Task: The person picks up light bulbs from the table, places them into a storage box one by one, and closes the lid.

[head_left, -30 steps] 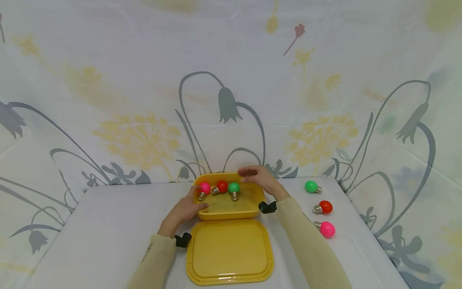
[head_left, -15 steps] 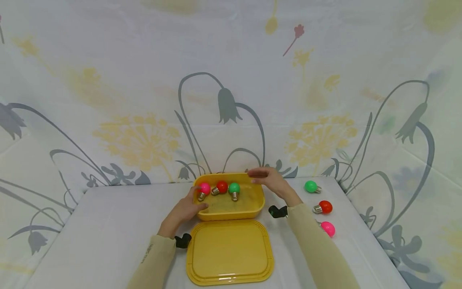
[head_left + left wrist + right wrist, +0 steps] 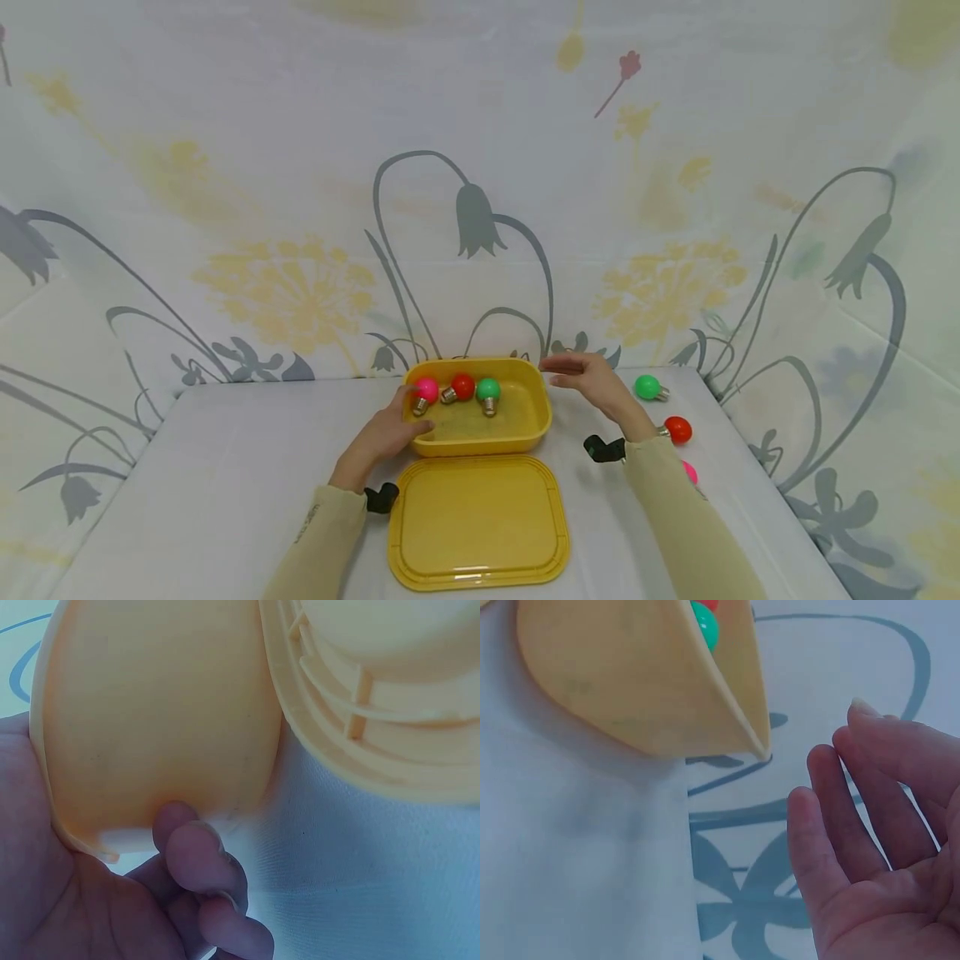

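My left hand (image 3: pixel 384 435) grips the left end of a yellow plastic box (image 3: pixel 480 449); in the left wrist view its fingers curl against the outer wall. Inside the box lie a pink bulb (image 3: pixel 427 389), a red bulb (image 3: pixel 463 387) and a green bulb (image 3: pixel 488 389), side by side with metal screw bases. Just off the right end of the box, my right hand (image 3: pixel 600 388) is raised with nothing in it. The right wrist view shows that hand's (image 3: pixel 892 840) fingers loosely extended, apart from the box wall (image 3: pixel 615 675).
A yellow lid (image 3: pixel 480 525) lies flat right in front of the box. At the table's right side are another green bulb (image 3: pixel 646 387), a red bulb (image 3: pixel 679 430) and a pink bulb (image 3: pixel 691 473), the latter mostly behind the right sleeve. A patterned cloth (image 3: pixel 480 100) hangs behind.
My right hand has moved rightward, from over the box's right end to outside it, and its sleeve now covers much of the right-hand pink bulb. The left hand and box stay put.
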Demonstrator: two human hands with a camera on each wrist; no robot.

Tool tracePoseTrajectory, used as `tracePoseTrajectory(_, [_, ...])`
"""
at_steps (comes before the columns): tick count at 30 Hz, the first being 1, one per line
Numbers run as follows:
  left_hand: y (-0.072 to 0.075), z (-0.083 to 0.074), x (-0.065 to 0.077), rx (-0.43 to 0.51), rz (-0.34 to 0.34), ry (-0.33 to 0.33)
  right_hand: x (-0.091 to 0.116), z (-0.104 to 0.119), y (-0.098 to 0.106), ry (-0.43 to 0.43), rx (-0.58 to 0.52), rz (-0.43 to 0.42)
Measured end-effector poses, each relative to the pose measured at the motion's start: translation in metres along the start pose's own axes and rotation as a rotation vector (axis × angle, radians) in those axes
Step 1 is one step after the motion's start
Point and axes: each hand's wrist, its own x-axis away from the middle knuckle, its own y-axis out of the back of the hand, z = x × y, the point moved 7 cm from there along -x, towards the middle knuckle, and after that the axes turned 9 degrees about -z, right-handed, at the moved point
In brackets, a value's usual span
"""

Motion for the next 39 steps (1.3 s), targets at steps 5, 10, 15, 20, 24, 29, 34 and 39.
tracePoseTrajectory(5, [0.001,-0.002,0.0,0.007,0.002,-0.007,0.008,-0.007,0.011,-0.011,0.015,-0.033])
tracePoseTrajectory(10, [0.0,0.0,0.0,0.005,0.0,-0.003,0.02,-0.014,0.023,-0.021,0.003,-0.069])
tracePoseTrajectory(15, [0.0,0.0,0.0,0.002,0.003,-0.007,0.036,-0.021,0.035,-0.048,0.024,-0.084])
tracePoseTrajectory(20, [-0.001,-0.002,0.001,0.006,0.005,-0.011,0.051,-0.027,0.047,-0.047,0.075,-0.102])
tracePoseTrajectory(24, [-0.001,-0.001,0.001,0.009,0.005,-0.015,0.06,-0.032,0.056,-0.021,0.114,-0.111])
tracePoseTrajectory(29, [0.0,0.0,0.0,0.011,0.003,-0.012,0.073,-0.037,0.066,-0.001,0.19,-0.13])
tracePoseTrajectory(34, [0.0,0.0,0.0,0.015,0.001,-0.008,0.087,-0.041,0.076,-0.025,0.219,-0.156])
tracePoseTrajectory(39, [0.0,0.0,0.0,0.013,0.0,-0.008,0.101,-0.043,0.085,-0.021,0.231,-0.169])
